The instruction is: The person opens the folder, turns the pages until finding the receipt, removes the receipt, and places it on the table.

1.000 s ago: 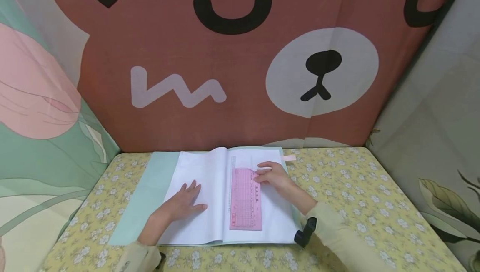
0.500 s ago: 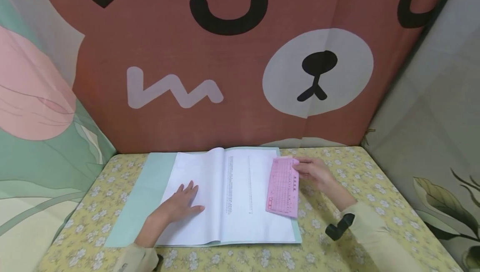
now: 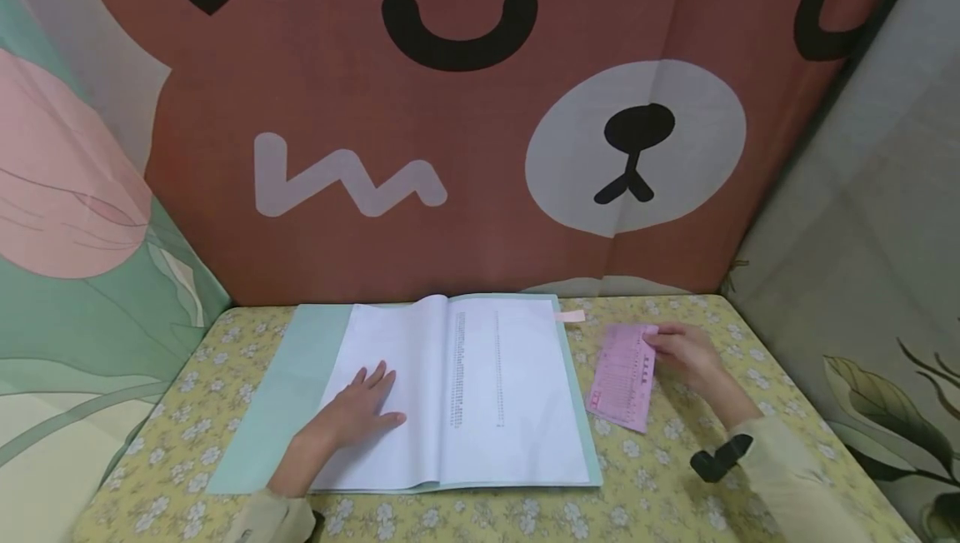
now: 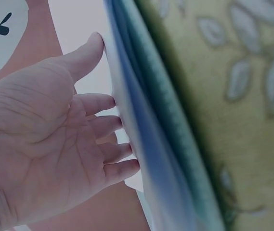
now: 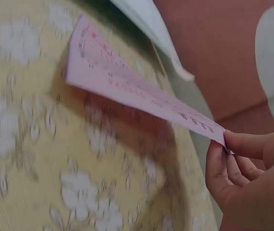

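My right hand (image 3: 690,351) pinches the top right corner of a pink printed slip (image 3: 622,372) between thumb and fingers, over the cloth to the right of the folder. In the right wrist view the slip (image 5: 141,94) slants above the cloth and casts a shadow. An open pale green folder (image 3: 281,401) holds white pages; the right page (image 3: 532,393) bears printed columns. My left hand (image 3: 356,410) rests on the left page (image 3: 412,360) with its fingers spread. In the left wrist view, that hand's fingertips (image 4: 122,168) touch the page.
A yellow floral cloth (image 3: 675,476) covers the table. A small pink tab (image 3: 572,316) sticks out from the folder's right edge. Behind the table hangs a curtain (image 3: 480,251) with a bear print, and printed side curtains (image 3: 862,235) close in the sides.
My right hand has lifted the pink slip off the right page and carried it rightward, past the folder's edge. The printed columns on that page are uncovered. My left hand has stayed put.
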